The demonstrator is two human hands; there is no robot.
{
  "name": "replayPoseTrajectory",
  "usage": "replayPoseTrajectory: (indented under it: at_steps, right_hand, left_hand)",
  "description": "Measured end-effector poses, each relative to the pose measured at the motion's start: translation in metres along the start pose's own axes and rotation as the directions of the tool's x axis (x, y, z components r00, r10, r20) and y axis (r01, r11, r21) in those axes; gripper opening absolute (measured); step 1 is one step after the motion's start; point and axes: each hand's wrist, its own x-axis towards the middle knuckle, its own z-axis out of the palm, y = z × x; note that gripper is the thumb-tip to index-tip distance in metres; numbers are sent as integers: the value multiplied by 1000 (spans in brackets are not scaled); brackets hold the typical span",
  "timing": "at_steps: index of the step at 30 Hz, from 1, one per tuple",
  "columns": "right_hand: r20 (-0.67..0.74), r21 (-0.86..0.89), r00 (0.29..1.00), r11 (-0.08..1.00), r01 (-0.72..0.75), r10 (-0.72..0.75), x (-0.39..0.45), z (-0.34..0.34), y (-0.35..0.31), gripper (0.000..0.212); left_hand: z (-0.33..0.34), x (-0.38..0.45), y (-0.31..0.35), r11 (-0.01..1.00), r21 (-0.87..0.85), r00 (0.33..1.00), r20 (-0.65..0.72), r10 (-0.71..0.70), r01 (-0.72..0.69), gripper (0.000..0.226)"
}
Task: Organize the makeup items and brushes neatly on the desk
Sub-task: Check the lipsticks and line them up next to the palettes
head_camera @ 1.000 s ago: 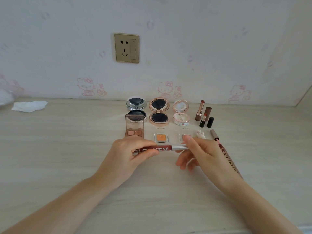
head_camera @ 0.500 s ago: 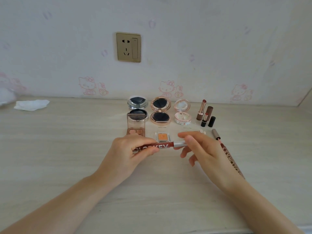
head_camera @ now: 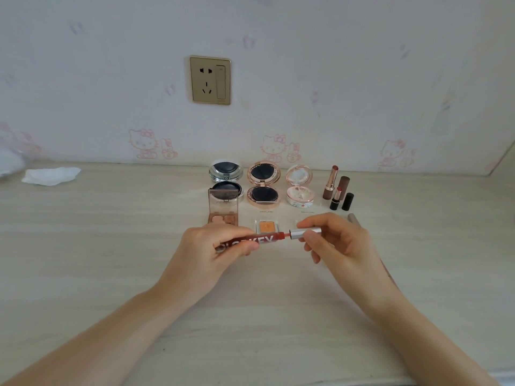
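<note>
On pale wood desk (head_camera: pixel 111 260) | cartoon-cat wallpaper (head_camera: pixel 362 79) | gold socket (head_camera: pixel 210 79)

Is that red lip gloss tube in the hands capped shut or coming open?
Coming open: a gap shows between the red lip gloss tube and its silver cap, with a dark red neck exposed between them.

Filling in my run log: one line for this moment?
left hand: grips lip gloss tube | right hand: pinches silver cap | cap partly off
</note>
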Motion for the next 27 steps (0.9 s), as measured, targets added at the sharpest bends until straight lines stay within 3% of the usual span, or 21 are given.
replayPoseTrajectory:
  at_steps: [11, 15, 21, 27]
  right_hand:
    - [-45, 127, 999, 992, 18, -13, 3, -2, 3, 19]
    - [-98, 152, 994, 988, -28, 43, 5, -2, 6, 16]
    - [-194, 331, 972, 941, -66, 136, 12, -6, 10, 15]
    - [-145, 515, 957, 845, -144, 252, 19, -10, 1, 10]
  left_hand:
    - [1, 0, -3, 999, -35, 1000, 7, -13, 13, 18]
    - [4, -3, -2, 1000, -25, 1000, 16, -15, 15, 32]
    - [12, -10, 2, 999, -38, 990, 142, 13, -8, 58]
    - [17, -13, 23, 988, 49, 953, 274, 129, -147, 60]
